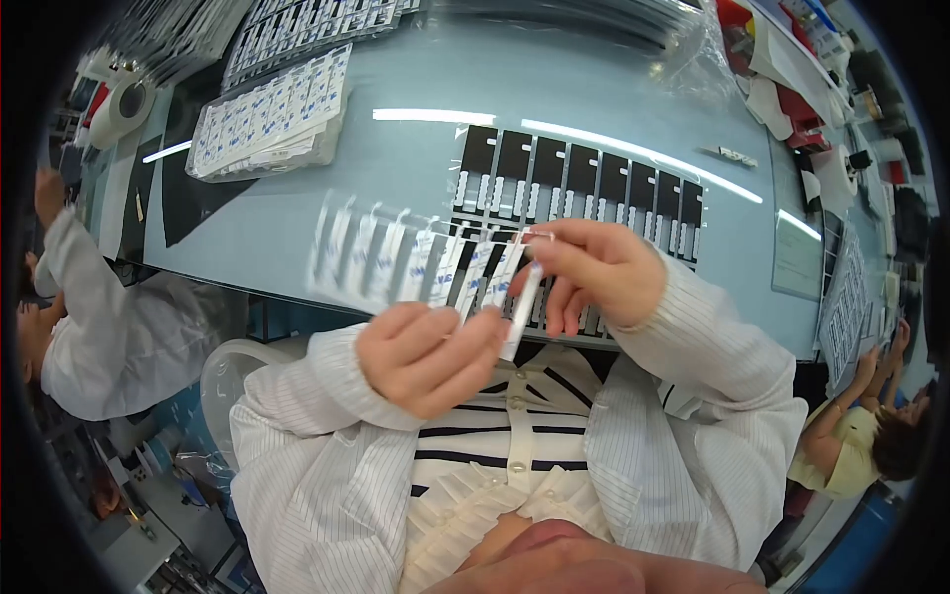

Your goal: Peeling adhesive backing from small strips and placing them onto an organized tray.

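Between my hands is a clear sheet of white adhesive strips (396, 255) with blue print, blurred at its left end. My left hand (430, 361) is closed on the sheet's near edge, fingers curled under the strips. The thumb and forefinger of my right hand (604, 272) pinch the sheet's right end, at the top of the last white strip (522, 315); its other fingers hang loosely curled. Partly hidden beneath lies a tray of black rectangular parts (534, 158) in a row, each with a white notched strip at its lower end.
A clear box of similar strip sheets (262, 124) stands at the back left of the glass-topped table (416, 163). Beyond it are stacked trays (307, 35). Plastic-wrapped trays (574, 25) lie at the far edge. Other people sit left and right.
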`<state>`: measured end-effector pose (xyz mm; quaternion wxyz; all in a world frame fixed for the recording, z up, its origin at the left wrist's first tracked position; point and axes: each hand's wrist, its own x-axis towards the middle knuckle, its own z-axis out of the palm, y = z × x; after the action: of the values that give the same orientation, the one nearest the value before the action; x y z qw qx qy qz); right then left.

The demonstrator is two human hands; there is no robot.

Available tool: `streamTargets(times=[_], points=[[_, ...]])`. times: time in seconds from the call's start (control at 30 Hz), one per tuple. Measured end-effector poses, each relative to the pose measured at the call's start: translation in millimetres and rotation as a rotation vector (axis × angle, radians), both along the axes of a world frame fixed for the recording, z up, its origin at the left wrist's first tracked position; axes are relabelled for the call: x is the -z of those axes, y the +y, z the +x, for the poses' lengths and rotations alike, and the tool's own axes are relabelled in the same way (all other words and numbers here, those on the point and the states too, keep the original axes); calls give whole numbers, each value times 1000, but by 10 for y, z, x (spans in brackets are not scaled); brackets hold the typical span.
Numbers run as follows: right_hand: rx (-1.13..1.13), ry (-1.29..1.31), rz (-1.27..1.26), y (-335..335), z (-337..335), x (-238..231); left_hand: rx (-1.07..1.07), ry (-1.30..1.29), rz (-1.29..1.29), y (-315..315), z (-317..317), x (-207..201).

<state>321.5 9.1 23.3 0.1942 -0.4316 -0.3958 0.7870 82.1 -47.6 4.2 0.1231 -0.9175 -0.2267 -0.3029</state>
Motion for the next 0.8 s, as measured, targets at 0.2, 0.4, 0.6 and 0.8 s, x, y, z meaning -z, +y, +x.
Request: streamTargets(times=[0.2, 0.4, 0.6, 0.8], points=[[-32, -138, 219, -72, -41, 278, 18, -92, -512, 109, 78, 0], [-169, -197, 730, -173, -55, 171, -218, -219, -551, 470, 17, -80], [27, -175, 442, -133, 19, -56, -115, -311, -1031, 496, -44, -112], [8, -116, 328, -123, 82, -60, -93, -263, -1073, 546, -9, -132]])
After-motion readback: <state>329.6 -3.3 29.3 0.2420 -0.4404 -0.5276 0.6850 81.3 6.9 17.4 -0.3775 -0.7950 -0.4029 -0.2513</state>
